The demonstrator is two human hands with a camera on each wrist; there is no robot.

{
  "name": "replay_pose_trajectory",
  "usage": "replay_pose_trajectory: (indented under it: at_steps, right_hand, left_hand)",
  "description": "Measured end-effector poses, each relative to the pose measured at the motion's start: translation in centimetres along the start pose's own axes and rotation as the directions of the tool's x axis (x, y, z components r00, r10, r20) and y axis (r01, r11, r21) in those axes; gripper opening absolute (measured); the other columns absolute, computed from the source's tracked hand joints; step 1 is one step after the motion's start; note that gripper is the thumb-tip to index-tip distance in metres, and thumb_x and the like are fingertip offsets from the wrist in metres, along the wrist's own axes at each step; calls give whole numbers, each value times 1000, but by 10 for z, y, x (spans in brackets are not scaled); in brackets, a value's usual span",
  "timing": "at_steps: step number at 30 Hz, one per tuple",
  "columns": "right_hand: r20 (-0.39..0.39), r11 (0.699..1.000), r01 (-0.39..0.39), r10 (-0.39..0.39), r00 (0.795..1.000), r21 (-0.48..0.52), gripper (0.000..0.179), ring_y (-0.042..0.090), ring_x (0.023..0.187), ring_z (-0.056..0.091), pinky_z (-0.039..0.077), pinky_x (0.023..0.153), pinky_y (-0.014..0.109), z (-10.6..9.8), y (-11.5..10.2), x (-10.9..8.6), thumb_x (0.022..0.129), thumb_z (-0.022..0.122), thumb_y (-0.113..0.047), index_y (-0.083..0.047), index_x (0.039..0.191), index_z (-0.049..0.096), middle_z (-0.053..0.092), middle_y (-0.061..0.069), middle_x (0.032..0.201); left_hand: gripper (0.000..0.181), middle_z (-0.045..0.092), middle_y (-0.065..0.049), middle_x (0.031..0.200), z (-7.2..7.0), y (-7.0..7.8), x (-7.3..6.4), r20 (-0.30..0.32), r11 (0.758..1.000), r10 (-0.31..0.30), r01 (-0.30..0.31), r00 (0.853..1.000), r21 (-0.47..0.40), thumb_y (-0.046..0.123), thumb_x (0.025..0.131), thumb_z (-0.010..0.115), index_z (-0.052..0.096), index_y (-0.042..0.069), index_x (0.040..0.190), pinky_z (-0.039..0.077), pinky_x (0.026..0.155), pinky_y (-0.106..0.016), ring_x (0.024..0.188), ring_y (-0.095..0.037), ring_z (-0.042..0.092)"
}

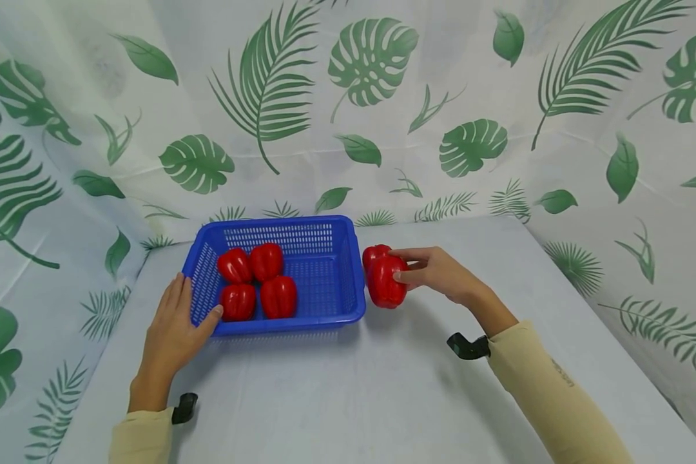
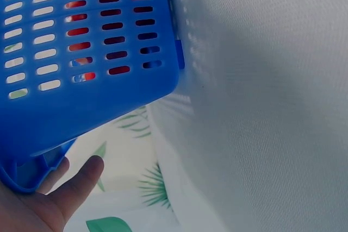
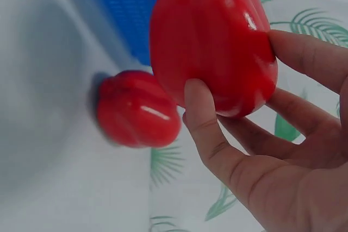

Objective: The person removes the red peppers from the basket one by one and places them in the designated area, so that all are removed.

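A blue plastic basket (image 1: 290, 324) with slotted walls holds several red bell peppers (image 1: 278, 297) in its left half. My left hand (image 1: 171, 332) rests at the basket's front left corner, fingers along the left side and thumb at the rim. In the left wrist view its straight thumb (image 2: 81, 184) shows below the basket wall (image 2: 65, 107). Just right of the basket, my right hand (image 1: 443, 277) holds a red bell pepper (image 3: 212, 42) between thumb and fingers, above the table. Another red bell pepper (image 3: 138, 110) lies on the table behind it, partly covered in the head view.
The pale table (image 1: 325, 399) reaches toward me in front of the basket. A white curtain (image 1: 383, 142) with green leaf prints stands behind and along both sides. Dark wrist mounts (image 1: 468, 347) sit at both cuffs.
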State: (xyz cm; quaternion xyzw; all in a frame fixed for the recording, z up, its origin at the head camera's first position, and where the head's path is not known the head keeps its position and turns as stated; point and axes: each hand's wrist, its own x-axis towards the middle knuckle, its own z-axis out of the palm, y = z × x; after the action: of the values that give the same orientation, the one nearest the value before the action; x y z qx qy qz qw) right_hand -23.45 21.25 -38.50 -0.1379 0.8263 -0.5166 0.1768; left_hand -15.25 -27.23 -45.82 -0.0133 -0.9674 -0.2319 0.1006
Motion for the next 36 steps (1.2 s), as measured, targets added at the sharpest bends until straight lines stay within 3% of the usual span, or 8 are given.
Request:
replay_pose_trajectory:
  at_steps: [4,12,23,36]
  right_hand:
    - [12,1000,-22,22,1000,3,70,46,130,58,63,91,45,3,12,0,95,79,-16,0,157,51,58,26,146]
    - [29,999,-51,51,998,-3,65,44,127,61,56,101,61,10,32,1,96,76,-14,1,155,53,58,26,146]
    - [19,995,-65,66,998,-74,60,41,129,60,60,97,51,18,56,6,96,75,-15,-3,153,58,60,22,147]
    - [21,991,-46,49,999,-128,57,45,135,55,59,100,50,25,59,9,98,72,-13,-4,152,59,62,20,145]
  left_hand:
    - [96,14,-34,172,-1,0,1,-7,1000,3,-3,1000,2,51,105,56,17,-13,165,27,110,-83,156,-55,17]
    - [96,15,-34,172,0,2,1,-4,1000,-1,1,1000,-1,49,104,58,18,-13,165,27,112,-81,156,-55,17]
    - [95,15,-34,172,1,2,0,-16,1000,0,-1,1000,-8,48,104,59,18,-13,165,27,111,-82,156,-55,18]
    - [95,16,-35,171,-1,3,-1,-20,1000,-1,1,1000,-1,46,103,61,19,-13,164,28,111,-81,155,-55,19]
